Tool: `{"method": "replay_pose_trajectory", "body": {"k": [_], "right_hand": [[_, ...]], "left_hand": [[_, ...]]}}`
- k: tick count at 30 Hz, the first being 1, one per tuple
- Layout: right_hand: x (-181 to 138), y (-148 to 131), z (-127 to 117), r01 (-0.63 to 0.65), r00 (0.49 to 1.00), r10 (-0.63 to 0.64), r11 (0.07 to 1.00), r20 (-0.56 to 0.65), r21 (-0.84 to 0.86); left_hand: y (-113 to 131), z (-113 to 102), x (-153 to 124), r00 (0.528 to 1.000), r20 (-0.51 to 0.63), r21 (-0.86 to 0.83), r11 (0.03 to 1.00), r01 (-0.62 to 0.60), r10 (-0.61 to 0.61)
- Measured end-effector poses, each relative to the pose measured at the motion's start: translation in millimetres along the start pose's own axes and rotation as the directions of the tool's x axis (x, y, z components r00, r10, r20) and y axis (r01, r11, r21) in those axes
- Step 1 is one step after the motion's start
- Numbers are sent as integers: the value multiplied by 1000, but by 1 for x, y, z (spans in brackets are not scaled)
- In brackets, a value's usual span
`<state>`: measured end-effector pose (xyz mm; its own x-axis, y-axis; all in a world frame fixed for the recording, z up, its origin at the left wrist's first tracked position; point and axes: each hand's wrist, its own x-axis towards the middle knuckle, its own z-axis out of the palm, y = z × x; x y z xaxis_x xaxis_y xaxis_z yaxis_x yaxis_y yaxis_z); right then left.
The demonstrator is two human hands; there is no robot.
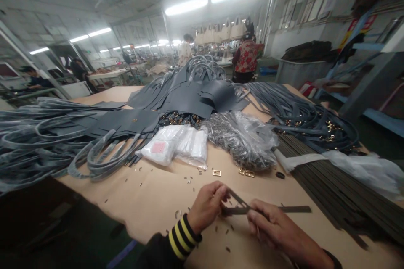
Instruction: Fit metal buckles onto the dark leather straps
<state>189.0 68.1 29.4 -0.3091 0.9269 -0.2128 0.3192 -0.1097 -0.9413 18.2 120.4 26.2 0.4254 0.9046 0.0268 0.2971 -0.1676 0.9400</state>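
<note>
A dark brown strap (296,209) is held between my two hands above the near part of the table. My left hand (208,206), below a black and yellow striped cuff, is closed on its left end, where the strap doubles back. My right hand (273,222) pinches the strap further right, and a straight length sticks out past it. The fingertips hide part of the strap. Small metal pieces (232,228) lie scattered beneath and around my hands. A gold buckle (216,172) rests beyond my left hand, and more gold buckles (249,173) lie to its right.
Clear plastic bags (243,138) and white packets (164,145) stand beyond my hands. Dark blue panels (186,92) with looped handles are piled behind them. Brown strips (331,193) lie at right, below blue straps with gold clasps (293,109). A person (246,59) stands at the back.
</note>
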Motion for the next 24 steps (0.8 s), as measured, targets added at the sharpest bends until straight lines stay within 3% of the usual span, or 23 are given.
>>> {"method": "replay_pose_trajectory", "body": {"k": [3,7,8,10,11,12,14,16,18,20,24], "right_hand": [[20,7,-22,-67,991,88,979,-101,192],[32,11,-44,-60,962,160,916,-222,397],[32,11,-47,-53,953,173,903,-248,425],[30,11,-51,-52,929,216,880,-301,471],[29,12,-53,-52,914,241,868,-326,494],[28,12,-54,-51,902,263,854,-344,518],[27,13,-56,-31,883,285,828,-373,560],[26,16,-59,8,874,284,803,-394,596],[26,19,-62,46,865,288,770,-410,637],[25,23,-66,69,851,309,737,-426,672],[27,25,-83,56,831,321,763,-453,644]], "left_hand": [[-12,-6,47,980,-109,225,965,-137,165],[-2,-9,99,934,-149,286,919,-273,324],[9,-9,110,902,-156,300,890,-344,401],[40,-6,130,756,-181,360,757,-545,630],[57,-4,141,692,-160,385,690,-613,704],[73,1,152,663,-94,406,637,-655,742],[100,14,175,701,171,442,582,-683,693],[110,28,198,802,452,565,571,-596,390],[104,39,216,857,452,650,568,-505,245],[86,40,228,913,368,726,559,-401,177],[47,22,241,978,183,806,555,-207,99]]}}
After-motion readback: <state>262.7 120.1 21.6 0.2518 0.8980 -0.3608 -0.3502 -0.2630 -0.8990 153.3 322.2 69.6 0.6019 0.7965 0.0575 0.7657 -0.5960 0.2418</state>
